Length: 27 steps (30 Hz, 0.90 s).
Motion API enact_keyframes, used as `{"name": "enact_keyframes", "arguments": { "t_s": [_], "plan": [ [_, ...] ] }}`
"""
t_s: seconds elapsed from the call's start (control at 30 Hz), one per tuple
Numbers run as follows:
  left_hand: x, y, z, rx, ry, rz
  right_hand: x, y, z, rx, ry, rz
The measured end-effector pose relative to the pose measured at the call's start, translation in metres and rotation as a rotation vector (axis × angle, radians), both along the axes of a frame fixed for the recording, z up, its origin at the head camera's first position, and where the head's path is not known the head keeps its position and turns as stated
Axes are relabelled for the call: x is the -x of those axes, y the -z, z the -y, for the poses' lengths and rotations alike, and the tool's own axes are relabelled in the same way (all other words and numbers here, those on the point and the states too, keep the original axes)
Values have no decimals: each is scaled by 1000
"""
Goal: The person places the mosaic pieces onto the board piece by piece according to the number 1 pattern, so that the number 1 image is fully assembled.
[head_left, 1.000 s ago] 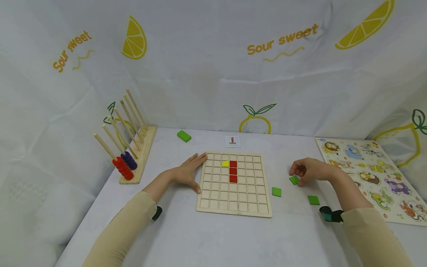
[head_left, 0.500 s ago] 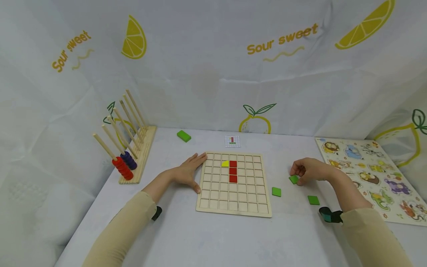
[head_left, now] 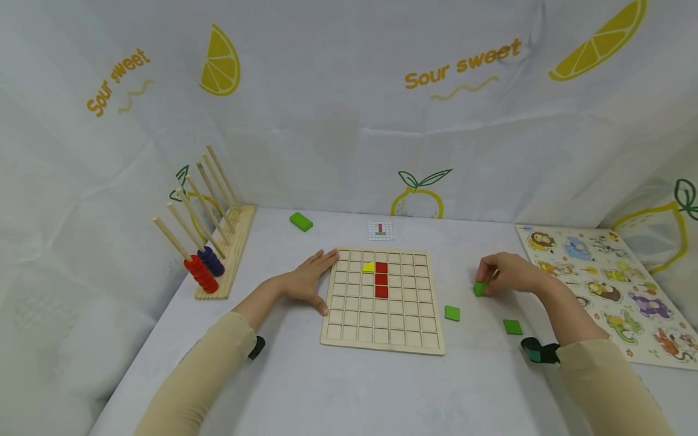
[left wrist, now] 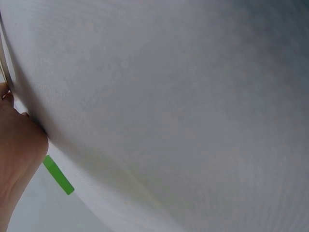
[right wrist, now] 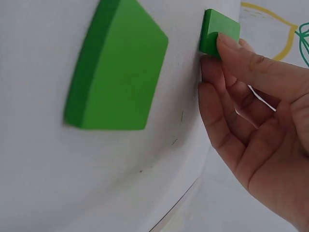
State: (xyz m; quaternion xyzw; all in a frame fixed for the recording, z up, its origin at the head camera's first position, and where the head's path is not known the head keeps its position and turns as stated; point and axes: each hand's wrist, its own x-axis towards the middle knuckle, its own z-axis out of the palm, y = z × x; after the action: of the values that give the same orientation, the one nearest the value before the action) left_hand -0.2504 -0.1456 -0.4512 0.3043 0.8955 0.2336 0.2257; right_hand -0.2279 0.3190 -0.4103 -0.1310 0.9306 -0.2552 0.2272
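Note:
My right hand (head_left: 507, 274) pinches a green square tile (head_left: 480, 289) between thumb and fingers, to the right of the wooden grid board (head_left: 349, 334). In the right wrist view the thumb lies on the face of this pinched tile (right wrist: 223, 30), which stands tilted at the table surface. My left hand (head_left: 306, 280) rests with spread, straight fingers against the board's left edge. On the board, three red tiles (head_left: 381, 280) form a column, and a yellow piece (head_left: 368, 267) lies left of the top one. Two more green tiles lie nearby: one (head_left: 452, 313) beside the board, another (head_left: 512, 327) nearer my right wrist.
A small pattern card (head_left: 380, 231) lies behind the board. Further left is a green block (head_left: 301, 221). A wooden peg stand (head_left: 240, 242) with red and purple rings stands at the left. At the right lies an animal puzzle board (head_left: 611, 290). A white curtain (head_left: 327, 121) hangs behind.
The green tile by my right hand has gone from lying flat to being tilted up in the pinch of thumb and fingers. My left hand has stayed in place.

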Motion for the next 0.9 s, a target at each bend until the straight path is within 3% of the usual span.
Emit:
{"name": "enact_keyframes", "arguments": {
  "t_s": [0.43,0.9],
  "plan": [
    [0,0,-1,2,-1,2,-1,-8,12,111,-34,-55],
    [1,-1,-1,-1,3,8,-6,-11,46,138,-42,-131]
  ]
}}
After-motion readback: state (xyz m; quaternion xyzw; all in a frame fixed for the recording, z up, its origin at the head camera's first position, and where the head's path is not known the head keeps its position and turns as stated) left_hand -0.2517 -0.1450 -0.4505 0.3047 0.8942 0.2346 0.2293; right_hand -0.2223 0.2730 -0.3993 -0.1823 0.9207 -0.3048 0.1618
